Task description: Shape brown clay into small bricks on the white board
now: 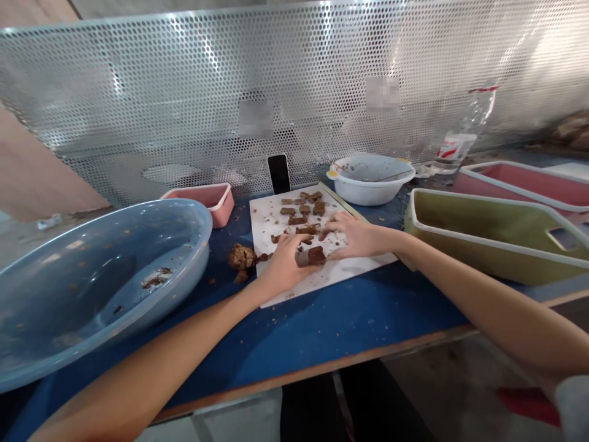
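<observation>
On the blue table lies a white cutting board (285, 288) with several small brown blocks (297, 212) of a dough-like stuff on it. My left hand (285, 264) is over the board's near part, fingers curled and pinched on a brown piece (311, 256). My right hand (356, 236) lies just right of it, fingers bent down onto the board among the brown pieces; what it holds, if anything, is hidden. A lump of the same brown stuff (242, 258) sits on the table off the board's left edge.
A big blue basin (92, 282) with crumbs fills the left. Behind the board stand a black phone (278, 174), a small pink tray (214, 199) and a white bowl (370, 178). Olive (488, 236) and pink (529, 184) trays and a plastic bottle (460, 138) sit right, before a perforated metal screen (184, 92).
</observation>
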Available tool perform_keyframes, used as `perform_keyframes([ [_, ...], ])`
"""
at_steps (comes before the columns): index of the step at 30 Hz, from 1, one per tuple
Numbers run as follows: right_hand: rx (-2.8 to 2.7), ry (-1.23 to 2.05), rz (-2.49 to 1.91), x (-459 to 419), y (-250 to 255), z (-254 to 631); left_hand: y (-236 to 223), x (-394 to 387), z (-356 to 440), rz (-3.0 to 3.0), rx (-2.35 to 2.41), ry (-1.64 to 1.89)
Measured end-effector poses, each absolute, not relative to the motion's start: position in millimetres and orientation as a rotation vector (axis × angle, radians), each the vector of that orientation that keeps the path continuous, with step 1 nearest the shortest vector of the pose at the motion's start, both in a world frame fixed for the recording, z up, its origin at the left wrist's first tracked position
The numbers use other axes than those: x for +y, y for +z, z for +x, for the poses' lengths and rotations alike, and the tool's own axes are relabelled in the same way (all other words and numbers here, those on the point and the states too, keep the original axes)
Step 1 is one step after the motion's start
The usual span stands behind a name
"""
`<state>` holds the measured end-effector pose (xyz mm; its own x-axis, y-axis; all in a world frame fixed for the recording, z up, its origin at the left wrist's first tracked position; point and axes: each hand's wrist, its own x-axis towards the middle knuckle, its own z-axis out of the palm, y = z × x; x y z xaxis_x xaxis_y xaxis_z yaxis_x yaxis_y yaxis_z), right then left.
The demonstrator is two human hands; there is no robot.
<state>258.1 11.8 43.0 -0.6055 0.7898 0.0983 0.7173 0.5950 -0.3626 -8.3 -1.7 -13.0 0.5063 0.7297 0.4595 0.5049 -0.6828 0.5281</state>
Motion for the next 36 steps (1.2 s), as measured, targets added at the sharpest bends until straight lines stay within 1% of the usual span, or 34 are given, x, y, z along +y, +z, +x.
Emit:
perform_keyframes([
  [11,-2.597,0.499,-1.203,16,25,244,-12,-2,-7,2.438,1.047,0.964],
  [18,-2.588,0.493,-1.122,15,26,243,-14,-1,-7,2.461,1.040,0.975],
  [28,-2.572,0.480,-1.126,11,28,242,-14,1,-7,2.427,1.013,0.988],
  [32,-2.554,0.463,-1.105,12,27,242,-7,-7,-5,2.297,0.952,1.090],
  [36,-2.550,0.470,-1.083,13,26,241,-1,-13,-7,2.084,0.913,1.301],
])
